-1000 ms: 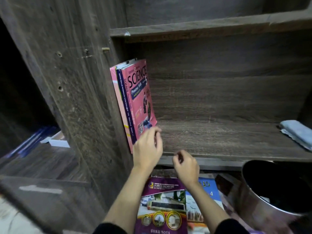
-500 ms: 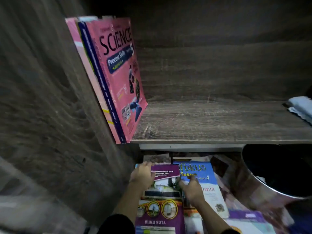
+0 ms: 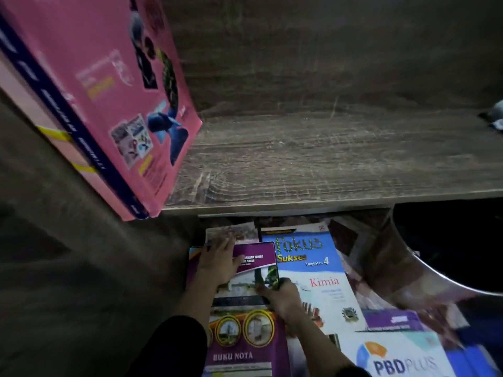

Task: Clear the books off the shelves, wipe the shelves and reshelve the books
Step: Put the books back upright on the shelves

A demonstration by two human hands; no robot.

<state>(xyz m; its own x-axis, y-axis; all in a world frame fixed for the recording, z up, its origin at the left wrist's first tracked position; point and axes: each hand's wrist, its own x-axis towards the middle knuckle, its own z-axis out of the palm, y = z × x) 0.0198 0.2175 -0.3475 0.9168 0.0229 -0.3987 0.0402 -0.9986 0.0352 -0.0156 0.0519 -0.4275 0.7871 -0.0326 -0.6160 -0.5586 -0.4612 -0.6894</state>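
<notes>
Two hands are on the purple notebook (image 3: 245,333) atop the near floor pile: left hand (image 3: 217,263) spread flat on its far-left corner, right hand (image 3: 283,297) seemingly pinching its right edge. Reshelving, I judge; next it must be lifted and stood right of the pink books (image 3: 109,91).

A person's left hand (image 3: 217,263) rests on the upper left corner of a purple "Buku Nota" book (image 3: 245,336) at lower centre, while the right hand (image 3: 283,297) grips its right edge. A blue "Fokus Sukses" book (image 3: 307,257) lies beside it. Pink books (image 3: 109,91) lean on the wooden shelf (image 3: 326,164) at upper left.
</notes>
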